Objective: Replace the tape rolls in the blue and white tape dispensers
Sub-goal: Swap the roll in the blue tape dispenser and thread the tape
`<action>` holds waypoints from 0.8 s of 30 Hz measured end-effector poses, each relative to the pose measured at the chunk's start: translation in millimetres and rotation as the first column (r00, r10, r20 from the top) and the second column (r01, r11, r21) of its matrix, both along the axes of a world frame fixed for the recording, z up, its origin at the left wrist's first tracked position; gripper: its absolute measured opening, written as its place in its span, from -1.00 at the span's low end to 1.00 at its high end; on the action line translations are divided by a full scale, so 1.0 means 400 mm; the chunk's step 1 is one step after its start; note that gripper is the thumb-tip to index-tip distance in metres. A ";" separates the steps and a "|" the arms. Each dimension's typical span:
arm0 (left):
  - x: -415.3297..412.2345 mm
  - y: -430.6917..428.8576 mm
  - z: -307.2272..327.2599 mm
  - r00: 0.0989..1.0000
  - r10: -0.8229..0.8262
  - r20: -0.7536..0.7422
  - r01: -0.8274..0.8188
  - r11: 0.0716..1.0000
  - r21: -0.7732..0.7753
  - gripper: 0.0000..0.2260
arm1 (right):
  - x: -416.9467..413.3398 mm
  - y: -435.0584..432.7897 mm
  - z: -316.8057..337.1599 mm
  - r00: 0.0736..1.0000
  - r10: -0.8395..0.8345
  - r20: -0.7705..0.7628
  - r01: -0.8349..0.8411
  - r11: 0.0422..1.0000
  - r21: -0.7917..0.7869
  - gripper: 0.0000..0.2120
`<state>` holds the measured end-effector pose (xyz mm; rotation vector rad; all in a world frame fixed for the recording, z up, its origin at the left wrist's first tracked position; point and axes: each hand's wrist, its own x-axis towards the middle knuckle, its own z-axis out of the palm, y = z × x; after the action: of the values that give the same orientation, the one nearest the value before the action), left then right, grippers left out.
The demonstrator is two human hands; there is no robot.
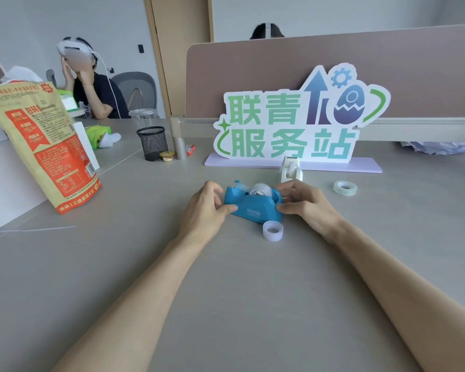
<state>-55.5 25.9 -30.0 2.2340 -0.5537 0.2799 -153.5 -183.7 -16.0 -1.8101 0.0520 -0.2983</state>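
The blue tape dispenser [253, 205] stands on the grey table [226, 291] at centre, with a clear tape roll [261, 189] seated in it. My left hand [206, 208] grips its left end, thumb against the front side. My right hand [304, 202] holds its right end. A whitish tape roll [273, 230] lies on the table just in front of the dispenser. The white tape dispenser [290, 170] stands right behind it, partly hidden by my right hand. Another clear tape roll [345, 187] lies flat to the right.
A green and white sign [293, 124] on a lilac base stands behind the dispensers, before a brown partition [333, 63]. A black mesh cup [152, 142] and an orange snack bag [46, 146] are at left. A person wearing a headset [91, 84] sits at far left.
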 end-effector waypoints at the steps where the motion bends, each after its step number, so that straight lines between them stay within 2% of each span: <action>1: -0.001 0.000 0.001 1.000 0.013 0.022 -0.014 1.000 0.021 -0.76 | 0.000 0.001 0.000 1.000 -0.012 0.005 0.012 1.000 -0.012 -0.74; 5: -0.014 -0.007 0.001 0.992 -0.129 0.017 0.129 0.992 0.014 -0.88 | -0.001 0.008 -0.004 0.999 -0.047 0.005 0.047 0.998 -0.051 -0.74; 9: -0.022 -0.008 0.004 0.986 -0.161 -0.047 0.162 0.986 0.026 -0.69 | 0.010 0.030 -0.003 0.994 -0.110 -0.016 0.108 0.989 -0.102 -0.76; 16: -0.003 0.008 0.007 0.960 -0.232 -0.155 0.232 0.973 -0.021 -0.58 | 0.081 0.078 0.007 0.978 -0.193 -0.074 0.166 0.946 -0.277 -0.64; 18: 0.003 0.013 0.002 0.966 -0.216 -0.143 0.211 0.976 -0.046 -0.63 | 0.099 0.093 0.011 0.974 -0.214 -0.071 0.177 0.921 -0.348 -0.58; 20: 0.007 0.015 0.000 0.984 -0.141 -0.110 0.137 0.989 -0.050 -0.71 | 0.117 0.111 0.011 0.972 -0.232 -0.040 0.200 0.904 -0.378 -0.62; 24: 0.019 0.015 -0.003 0.999 -0.015 -0.052 0.016 1.000 0.012 -0.84 | 0.161 0.132 0.011 0.973 -0.228 -0.045 0.198 0.914 -0.354 -0.64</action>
<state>-47.7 31.9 -31.0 2.2419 -0.5462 0.2099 -89.2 -130.7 -11.6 -2.1745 0.2745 -0.4049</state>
